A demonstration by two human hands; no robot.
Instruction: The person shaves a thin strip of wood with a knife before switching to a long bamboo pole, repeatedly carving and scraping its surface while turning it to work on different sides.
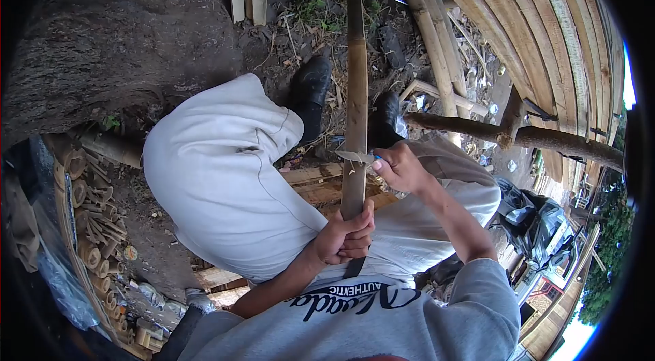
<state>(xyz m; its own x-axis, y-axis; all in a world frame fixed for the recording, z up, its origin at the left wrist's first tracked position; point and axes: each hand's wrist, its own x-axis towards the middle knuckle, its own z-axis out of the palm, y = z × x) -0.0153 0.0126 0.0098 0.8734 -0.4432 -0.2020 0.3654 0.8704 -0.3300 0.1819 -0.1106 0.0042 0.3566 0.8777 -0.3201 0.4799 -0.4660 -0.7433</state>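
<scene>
A long split bamboo strip (pixel 356 88) runs from the top of the view down between my knees to my waist. Around its lower part my left hand (pixel 346 235) is wrapped, close to my shirt. My right hand (pixel 399 166) grips a small knife (pixel 355 156); a bit of blue shows at its handle, the rest covered by my fingers. The knife's blade lies across the strip, a little above my left hand. A small pale shaving (pixel 352 171) is on the strip just below the blade.
A thick tree trunk (pixel 116 40) stands at the left. Long bamboo slats (pixel 491 13) lean at upper right near a horizontal pole (pixel 471 127). Cut bamboo pieces (pixel 89 252) are piled at lower left. Black plastic bags (pixel 539 224) lie on the right.
</scene>
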